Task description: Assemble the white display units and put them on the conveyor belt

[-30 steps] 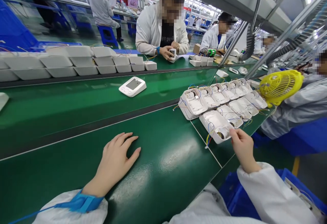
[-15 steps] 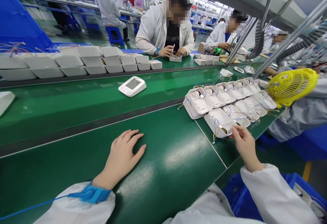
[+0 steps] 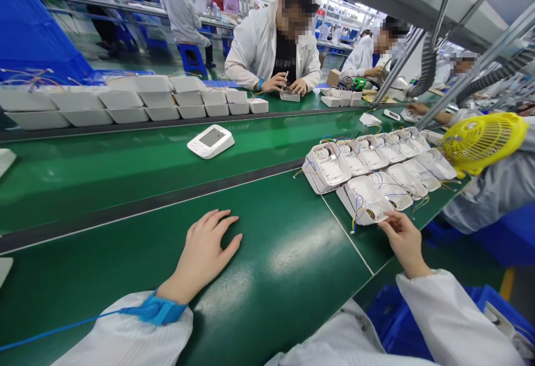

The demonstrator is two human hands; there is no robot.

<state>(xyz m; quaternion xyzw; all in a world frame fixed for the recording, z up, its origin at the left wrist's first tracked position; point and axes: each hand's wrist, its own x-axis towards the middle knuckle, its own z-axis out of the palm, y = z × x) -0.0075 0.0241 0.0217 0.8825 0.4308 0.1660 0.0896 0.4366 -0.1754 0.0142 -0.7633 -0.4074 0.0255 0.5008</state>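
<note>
With the left hand's [image 3: 209, 252] fingers splayed and the right hand [image 3: 404, 243] pinching the case [image 3: 363, 196] at its four-o'clock corner, a hasty tug could snag wires [image 3: 354, 221] dangling at seven.

Tally: wearer's own hands, two: one left hand [image 3: 207, 252], one right hand [image 3: 403, 238]. Open white housings [image 3: 363, 196] on near bench: two rows, at least four in each (exact total uncertain, wires and overlap in the way). Monitor with grey screen [image 3: 211, 141]: one. Far stack of white housings [image 3: 163, 113]: eight in the bottom row; upper layers not counted reliably. Yellow fan [image 3: 480, 140]: one. White pieces [image 3: 5, 161] cut by left edge: two. Blue wrist strap [image 3: 163, 311] on wearer: one. Co-worker [image 3: 254, 43] directly opposite: one.
</note>
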